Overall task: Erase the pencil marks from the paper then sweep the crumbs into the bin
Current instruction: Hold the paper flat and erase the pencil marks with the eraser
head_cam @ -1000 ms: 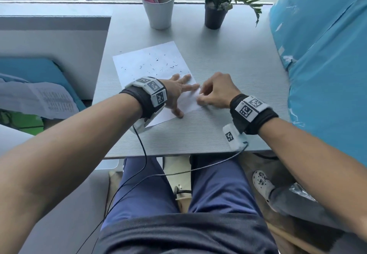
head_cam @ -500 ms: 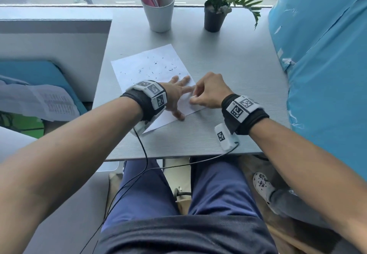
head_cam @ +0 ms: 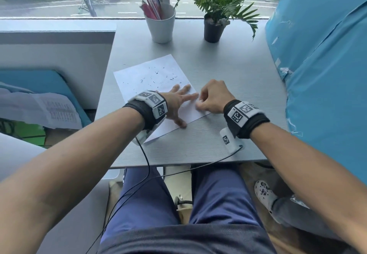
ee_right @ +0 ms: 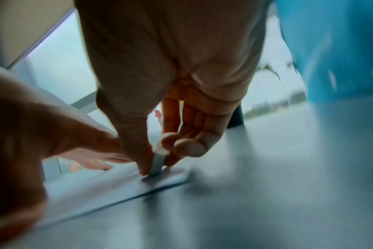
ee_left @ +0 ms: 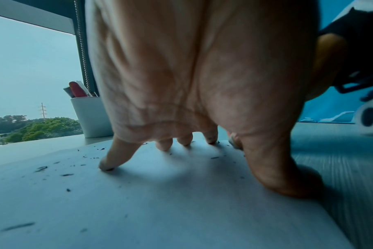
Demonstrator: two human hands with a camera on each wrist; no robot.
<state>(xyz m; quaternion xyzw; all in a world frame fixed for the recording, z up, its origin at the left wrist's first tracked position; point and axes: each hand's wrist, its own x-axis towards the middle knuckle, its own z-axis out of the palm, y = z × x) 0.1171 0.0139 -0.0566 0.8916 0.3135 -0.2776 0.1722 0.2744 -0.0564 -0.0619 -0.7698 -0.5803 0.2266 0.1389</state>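
A white sheet of paper [head_cam: 151,76] lies tilted on the grey table [head_cam: 228,75], strewn with dark eraser crumbs [head_cam: 170,77]. My left hand [head_cam: 179,102] presses flat on the sheet's near part, fingers spread; in the left wrist view the left hand's fingertips [ee_left: 105,166] rest on the paper [ee_left: 138,210] among crumbs [ee_left: 41,168]. My right hand [head_cam: 210,99] is curled at the sheet's right edge. The right wrist view shows the right hand pinching a small pale eraser [ee_right: 156,166] between thumb and fingers, its end down on the paper [ee_right: 109,183]. No bin is visible.
A white cup of pens [head_cam: 160,24] and a potted plant [head_cam: 215,19] stand at the table's far edge by the window. A blue covered mass [head_cam: 321,71] borders the right side. A low partition [head_cam: 55,51] lies left. Another person's shoe [head_cam: 264,193] is on the floor.
My right hand with the eraser has shifted slightly left along the sheet's right edge, closer to the left hand's fingers. The left hand stays pressed on the paper. The head view tilted up.
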